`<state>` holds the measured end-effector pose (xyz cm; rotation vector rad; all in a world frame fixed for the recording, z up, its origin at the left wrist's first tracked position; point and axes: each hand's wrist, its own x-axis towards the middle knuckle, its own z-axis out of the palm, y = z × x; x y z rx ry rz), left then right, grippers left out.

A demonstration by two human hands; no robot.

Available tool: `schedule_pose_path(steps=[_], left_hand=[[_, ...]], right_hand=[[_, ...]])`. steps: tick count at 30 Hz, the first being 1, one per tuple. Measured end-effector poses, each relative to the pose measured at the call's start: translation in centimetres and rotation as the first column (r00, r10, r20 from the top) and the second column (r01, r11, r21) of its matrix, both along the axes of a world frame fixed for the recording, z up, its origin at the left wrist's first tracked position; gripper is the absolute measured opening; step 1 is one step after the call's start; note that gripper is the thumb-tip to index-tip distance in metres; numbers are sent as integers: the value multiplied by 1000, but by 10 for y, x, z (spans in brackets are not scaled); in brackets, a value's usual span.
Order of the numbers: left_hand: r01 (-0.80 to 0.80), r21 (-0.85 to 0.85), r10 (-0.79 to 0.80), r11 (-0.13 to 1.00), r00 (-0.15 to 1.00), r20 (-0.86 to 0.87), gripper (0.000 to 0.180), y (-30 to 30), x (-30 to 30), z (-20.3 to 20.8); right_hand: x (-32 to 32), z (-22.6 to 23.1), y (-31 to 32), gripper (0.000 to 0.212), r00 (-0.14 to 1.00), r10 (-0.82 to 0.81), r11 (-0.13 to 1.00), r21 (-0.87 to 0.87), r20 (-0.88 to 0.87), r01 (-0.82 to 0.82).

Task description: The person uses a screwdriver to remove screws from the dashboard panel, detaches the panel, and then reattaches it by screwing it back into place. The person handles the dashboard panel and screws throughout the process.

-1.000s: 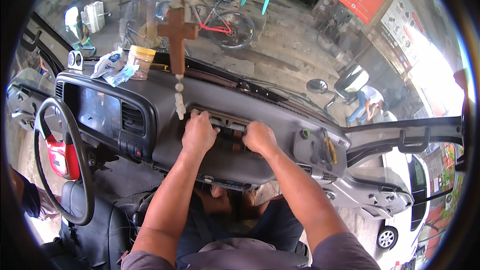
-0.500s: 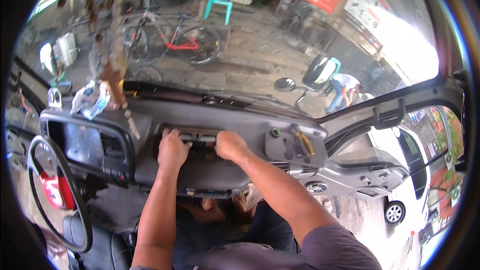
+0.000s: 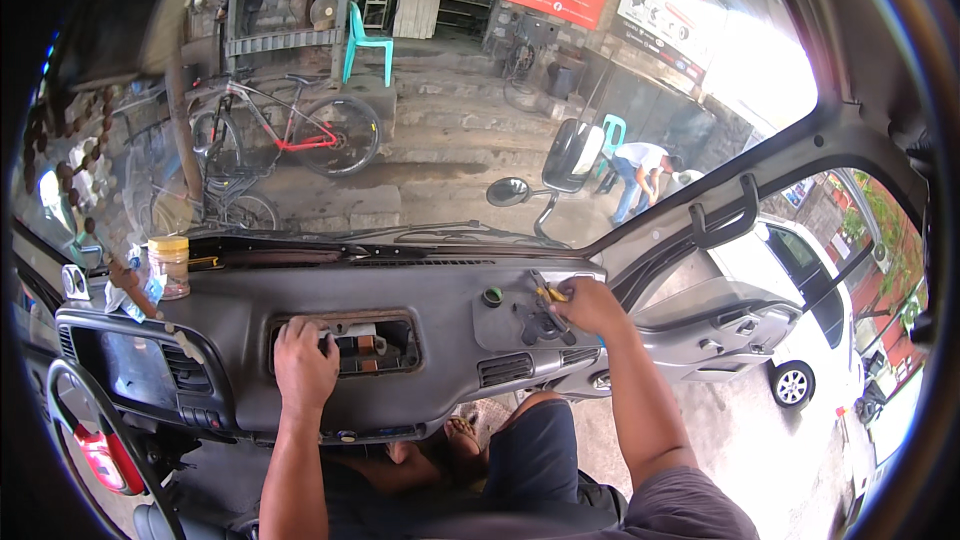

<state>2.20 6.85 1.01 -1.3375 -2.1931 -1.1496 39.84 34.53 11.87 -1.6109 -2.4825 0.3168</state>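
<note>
The fisheye rim is cutting off the steering wheel point(image 3: 75, 440) at lower left, and the person's legs are lying in shadow under the dashboard point(image 3: 430, 305). What is sitting inside the rectangular dash opening point(image 3: 345, 342) is hard to make out: pale and brownish parts, partly covered by the left hand point(image 3: 303, 362).

That left hand is resting at the opening's lower left edge, fingers curled over its rim and into it (whether they are gripping anything inside cannot be told).

The right hand point(image 3: 590, 305) is reaching to the far right end of the dashboard top, fingers closing around a yellow-handled tool point(image 3: 548, 292). Only a short yellow part and a dark shaft are showing beyond the knuckles. The tool's long axis is running roughly along the dashboard, tilted, its free end pointing left and slightly toward the windscreen. Just left of it a small green cap point(image 3: 492, 295) is sitting on the dash, and a jar point(image 3: 169, 266) is standing at the far left, well apart from both hands.
</note>
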Motion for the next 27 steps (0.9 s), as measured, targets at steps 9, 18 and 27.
schedule_pose_path(steps=[9,18,27], left_hand=[[624,-166,-614,764,781,111,72,106,118,38],[554,-716,-688,426,712,142,128,205,147,49],[499,-719,-632,484,768,107,114,137,131,45]], right_hand=[[17,-56,14,70,982,-179,982,-69,-60,175],[40,-75,33,52,834,-208,978,-119,-512,171],[46,-85,17,38,356,-426,878,-475,-832,-58]])
